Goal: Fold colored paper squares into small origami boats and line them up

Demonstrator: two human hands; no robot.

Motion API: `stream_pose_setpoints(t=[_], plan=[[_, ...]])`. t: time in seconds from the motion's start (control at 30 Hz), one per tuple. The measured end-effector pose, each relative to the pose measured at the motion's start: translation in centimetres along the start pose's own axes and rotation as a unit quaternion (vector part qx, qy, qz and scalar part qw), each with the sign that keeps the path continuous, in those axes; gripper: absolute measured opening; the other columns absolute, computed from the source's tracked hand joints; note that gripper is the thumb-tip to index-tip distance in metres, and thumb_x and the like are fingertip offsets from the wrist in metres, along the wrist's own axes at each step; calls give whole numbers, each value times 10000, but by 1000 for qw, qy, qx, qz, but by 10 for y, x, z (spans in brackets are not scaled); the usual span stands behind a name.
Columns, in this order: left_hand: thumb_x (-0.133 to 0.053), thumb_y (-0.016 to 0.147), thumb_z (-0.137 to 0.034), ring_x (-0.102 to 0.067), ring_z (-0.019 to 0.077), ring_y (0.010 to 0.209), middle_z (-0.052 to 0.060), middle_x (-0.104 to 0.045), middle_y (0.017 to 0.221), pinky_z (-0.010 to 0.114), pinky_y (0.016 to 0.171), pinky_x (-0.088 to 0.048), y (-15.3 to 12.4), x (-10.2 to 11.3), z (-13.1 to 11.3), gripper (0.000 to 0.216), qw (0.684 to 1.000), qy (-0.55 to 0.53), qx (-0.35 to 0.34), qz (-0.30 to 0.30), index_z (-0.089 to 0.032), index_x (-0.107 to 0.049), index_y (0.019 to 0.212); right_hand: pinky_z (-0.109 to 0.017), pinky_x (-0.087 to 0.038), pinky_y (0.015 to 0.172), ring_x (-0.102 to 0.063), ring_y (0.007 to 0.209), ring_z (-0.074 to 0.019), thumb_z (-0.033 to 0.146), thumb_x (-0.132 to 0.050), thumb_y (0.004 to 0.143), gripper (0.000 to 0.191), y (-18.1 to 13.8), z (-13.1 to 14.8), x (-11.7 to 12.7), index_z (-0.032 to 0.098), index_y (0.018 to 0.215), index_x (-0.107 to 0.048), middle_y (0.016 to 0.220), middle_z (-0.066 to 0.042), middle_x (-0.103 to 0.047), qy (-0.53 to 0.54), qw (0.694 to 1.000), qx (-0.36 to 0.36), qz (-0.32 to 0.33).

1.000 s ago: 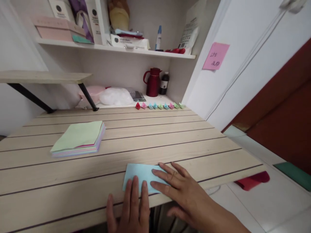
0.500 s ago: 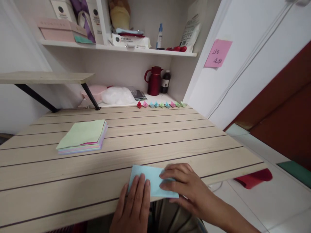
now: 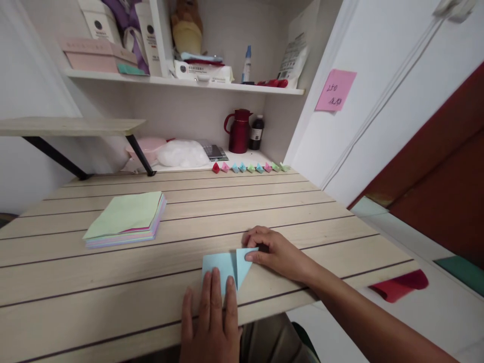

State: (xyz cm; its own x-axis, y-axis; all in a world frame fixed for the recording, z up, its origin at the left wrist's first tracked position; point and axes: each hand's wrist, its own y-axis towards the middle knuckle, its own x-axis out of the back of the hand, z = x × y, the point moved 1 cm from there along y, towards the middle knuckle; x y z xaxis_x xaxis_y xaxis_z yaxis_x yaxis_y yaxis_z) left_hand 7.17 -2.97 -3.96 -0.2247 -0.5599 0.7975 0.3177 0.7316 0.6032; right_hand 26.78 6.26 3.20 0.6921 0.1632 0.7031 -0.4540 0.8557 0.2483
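A light blue sheet of paper [image 3: 221, 264] lies on the wooden table [image 3: 189, 227] near its front edge, its right part folded over into a triangle. My left hand [image 3: 209, 322] rests flat on the sheet's lower left, fingers stretched out. My right hand [image 3: 274, 249] pinches the folded right corner, thumb and fingers closed on the paper's edge. A stack of coloured paper sheets [image 3: 126, 218], green on top, sits to the left, apart from both hands.
A row of several small folded paper pieces [image 3: 249, 167] lines the table's back edge. Behind stand a red jug [image 3: 239, 131], a dark bottle [image 3: 256, 132] and a white bag [image 3: 181, 153]. Shelves above hold boxes. A pink note [image 3: 335, 89] sticks to the wall.
My right hand moved up and folded the sheet's right corner over toward the middle. My left hand stayed pressed on the sheet's left part.
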Motion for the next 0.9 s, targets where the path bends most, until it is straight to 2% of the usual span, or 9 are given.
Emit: stream_pose_setpoints(t=[0.23, 0.33, 0.43, 0.57, 0.63, 0.73, 0.83, 0.9], plan=[[-655, 784, -530, -515, 305, 1272, 177, -546, 1391, 535, 1086, -309, -8, -2, 3, 630, 1000, 10, -13, 6, -212, -525, 1312, -314, -439, 814, -591, 894, -176, 299, -721, 815, 178, 3, 0, -10, 189, 740, -603, 913, -24, -635, -48, 997, -46, -38], [-657, 787, -521, -508, 307, 1275, 173, -545, 1393, 544, 1097, -293, -6, -1, 4, 592, 1000, 8, -17, 12, -208, -560, 1281, -297, -430, 771, -584, 887, -176, 299, -764, 769, 200, 3, -1, -13, 192, 740, -597, 928, -19, -620, -70, 995, -59, -45], [-629, 824, -427, -503, 303, 1268, 144, -555, 1388, 551, 1100, -285, -1, 1, 4, 553, 999, 8, -15, 29, -221, -540, 1330, -285, -420, 739, -580, 886, -177, 310, -785, 743, 224, 4, -3, -15, 197, 736, -592, 933, -16, -611, -92, 993, -63, -45], [-564, 840, -235, -543, 303, 1210, 105, -597, 1336, 571, 1040, -348, 8, 6, 5, 631, 997, 39, -19, 61, -335, -401, 1441, -300, -422, 762, -583, 864, -178, 361, -785, 740, 255, 6, -5, -17, 196, 736, -591, 908, -17, -606, -119, 990, -58, -46], [-535, 827, -171, -564, 305, 1179, 106, -609, 1320, 580, 1017, -366, 11, 7, 5, 639, 996, 48, -24, 65, -353, -419, 1428, -310, -429, 765, -586, 843, -178, 392, -785, 735, 267, 6, -3, -17, 198, 758, -602, 911, -20, -608, -133, 988, -69, -45], [-496, 818, -126, -573, 313, 1168, 110, -612, 1322, 599, 1004, -367, 10, 4, 4, 608, 997, 55, -24, 49, -342, -489, 1386, -373, -441, 834, -585, 981, -232, 382, -754, 767, 293, 2, 4, -14, 223, 983, -637, 1101, -73, -605, -188, 976, -84, -75], [-479, 822, -129, -573, 316, 1174, 97, -610, 1332, 611, 1009, -362, 6, -2, 3, 615, 997, 62, -16, 32, -354, -475, 1394, -480, -393, 961, -447, 1272, -304, 254, -601, 886, 406, -15, 17, -14, 266, 1287, -539, 1429, -126, -437, -278, 952, -57, -118], [-480, 814, -124, -570, 311, 1181, 86, -602, 1345, 607, 1018, -360, 5, -4, 2, 647, 997, 70, -14, 28, -361, -442, 1414, -518, -351, 1024, -361, 1358, -317, 283, -538, 926, 448, -32, 25, -20, 253, 1369, -479, 1500, -119, -383, -312, 943, -14, -112]])
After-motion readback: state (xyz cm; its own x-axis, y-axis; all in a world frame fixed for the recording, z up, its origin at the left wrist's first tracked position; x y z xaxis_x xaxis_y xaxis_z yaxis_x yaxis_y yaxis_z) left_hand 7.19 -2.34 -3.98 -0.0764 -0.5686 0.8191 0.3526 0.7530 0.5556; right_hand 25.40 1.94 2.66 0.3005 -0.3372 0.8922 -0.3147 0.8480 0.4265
